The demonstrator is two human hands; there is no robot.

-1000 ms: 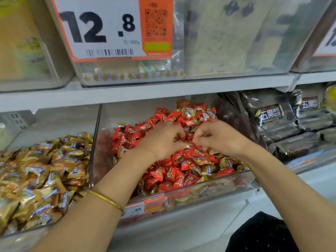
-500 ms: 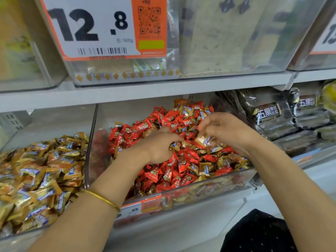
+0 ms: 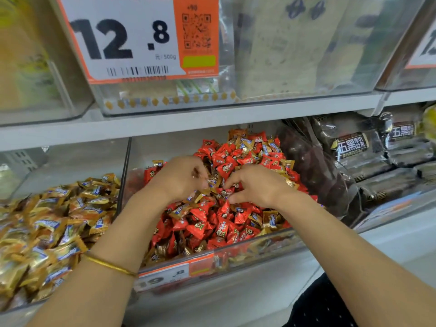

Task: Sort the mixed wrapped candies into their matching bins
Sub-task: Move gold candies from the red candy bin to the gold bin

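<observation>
- Gold candies [image 3: 270,219]: scattered among red candies [image 3: 200,228] in middle bin [image 3: 271,243], beside gold bin [image 3: 75,161] on the left.
- Left hand [image 3: 179,179] pinching one gold candy [image 3: 213,182]; right hand [image 3: 258,186] curled onto pile, grip impossible to tell.
- Pick by wrapper colour, gather several, carry left without dragging reds.

Both arms reach forward and angle inward so the hands almost meet, backs facing up. The left hand [image 3: 179,178] has its fingers curled round a couple of gold-wrapped candies [image 3: 211,182] that poke out at the fingertips. The right hand [image 3: 257,185] sits just right of it, fingers bent down, thumb and forefinger close together, but honestly can't tell if they're pinching anything.
</observation>
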